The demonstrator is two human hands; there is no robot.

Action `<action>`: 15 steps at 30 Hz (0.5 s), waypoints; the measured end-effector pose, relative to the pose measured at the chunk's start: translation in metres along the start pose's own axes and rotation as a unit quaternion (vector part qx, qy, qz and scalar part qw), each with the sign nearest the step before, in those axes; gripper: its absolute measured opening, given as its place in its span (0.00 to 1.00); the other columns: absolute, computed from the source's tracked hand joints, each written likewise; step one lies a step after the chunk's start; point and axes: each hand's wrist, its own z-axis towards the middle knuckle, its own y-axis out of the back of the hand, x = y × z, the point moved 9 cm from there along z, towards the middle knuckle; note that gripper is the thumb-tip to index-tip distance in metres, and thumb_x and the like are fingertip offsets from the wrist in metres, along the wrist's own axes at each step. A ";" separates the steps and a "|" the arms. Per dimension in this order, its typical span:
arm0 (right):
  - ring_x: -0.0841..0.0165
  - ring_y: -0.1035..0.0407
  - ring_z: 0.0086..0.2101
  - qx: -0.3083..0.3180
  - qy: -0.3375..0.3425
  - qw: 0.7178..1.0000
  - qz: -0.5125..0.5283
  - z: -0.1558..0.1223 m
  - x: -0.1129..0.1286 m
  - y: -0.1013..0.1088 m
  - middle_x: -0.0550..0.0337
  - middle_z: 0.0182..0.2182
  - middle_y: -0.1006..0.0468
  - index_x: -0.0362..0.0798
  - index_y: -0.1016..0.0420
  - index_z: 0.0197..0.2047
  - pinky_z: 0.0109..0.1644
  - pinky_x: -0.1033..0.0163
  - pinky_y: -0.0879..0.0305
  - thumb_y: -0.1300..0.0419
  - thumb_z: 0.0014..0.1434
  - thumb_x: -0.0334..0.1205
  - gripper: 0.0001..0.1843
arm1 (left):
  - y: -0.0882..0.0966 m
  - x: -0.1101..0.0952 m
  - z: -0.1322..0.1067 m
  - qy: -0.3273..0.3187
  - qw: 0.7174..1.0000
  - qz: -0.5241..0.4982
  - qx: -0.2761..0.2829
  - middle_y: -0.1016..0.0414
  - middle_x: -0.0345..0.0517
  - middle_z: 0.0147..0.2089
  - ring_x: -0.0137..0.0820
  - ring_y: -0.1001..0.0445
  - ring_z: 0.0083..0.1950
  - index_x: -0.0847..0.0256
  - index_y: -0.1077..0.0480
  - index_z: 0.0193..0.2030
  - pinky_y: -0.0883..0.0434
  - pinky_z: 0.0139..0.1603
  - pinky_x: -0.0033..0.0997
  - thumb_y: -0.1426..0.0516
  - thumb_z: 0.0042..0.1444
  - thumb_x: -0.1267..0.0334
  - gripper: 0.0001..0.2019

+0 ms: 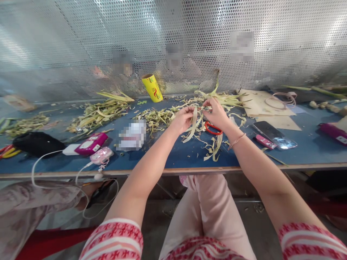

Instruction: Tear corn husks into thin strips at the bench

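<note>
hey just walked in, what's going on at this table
A person sits at a blue table, working with both bare hands over scattered plant strips. The left hand holds a pale strip that hangs down from its fingers. The right hand is close beside it, fingertips together; whether it grips anything is too small to tell. A red loop handle lies below the right hand, and a yellow tube leans farther back.

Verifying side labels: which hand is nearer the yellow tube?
Left. The left hand is in front and right of the yellow tube; the right hand lies farther right.
</note>
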 end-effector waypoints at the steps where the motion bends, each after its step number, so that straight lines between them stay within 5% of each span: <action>1: 0.60 0.32 0.44 0.009 -0.010 1.000 0.008 0.000 -0.003 -0.003 0.53 0.40 0.28 0.50 0.39 0.36 0.47 0.52 0.34 0.42 0.51 0.29 0.11 | -0.001 0.000 -0.001 -0.003 1.000 0.002 0.006 0.26 0.37 0.26 0.20 0.30 0.24 0.63 0.33 0.29 0.33 0.29 0.23 0.43 0.46 0.80 0.08; 6: 0.69 0.37 0.31 0.047 -0.065 0.996 0.024 -0.001 -0.011 -0.011 0.63 0.28 0.34 0.51 0.45 0.31 0.39 0.59 0.39 0.41 0.50 0.30 0.14 | -0.001 -0.001 -0.003 -0.005 1.000 0.005 0.005 0.24 0.36 0.30 0.22 0.26 0.28 0.60 0.38 0.32 0.30 0.33 0.24 0.41 0.47 0.78 0.11; 9: 0.71 0.41 0.27 0.051 -0.075 0.995 0.048 -0.001 -0.010 -0.010 0.67 0.24 0.38 0.51 0.44 0.32 0.35 0.61 0.43 0.41 0.52 0.32 0.12 | 0.003 -0.003 0.000 -0.020 0.999 0.029 -0.008 0.26 0.34 0.29 0.19 0.32 0.23 0.59 0.41 0.33 0.36 0.27 0.22 0.45 0.47 0.82 0.14; 15: 0.70 0.37 0.31 0.011 -0.051 0.993 0.105 0.004 -0.006 -0.001 0.65 0.29 0.33 0.50 0.38 0.34 0.38 0.61 0.40 0.42 0.54 0.34 0.07 | 0.006 -0.004 0.004 -0.048 0.996 0.069 -0.027 0.29 0.33 0.30 0.21 0.33 0.26 0.57 0.42 0.37 0.41 0.27 0.23 0.48 0.48 0.83 0.16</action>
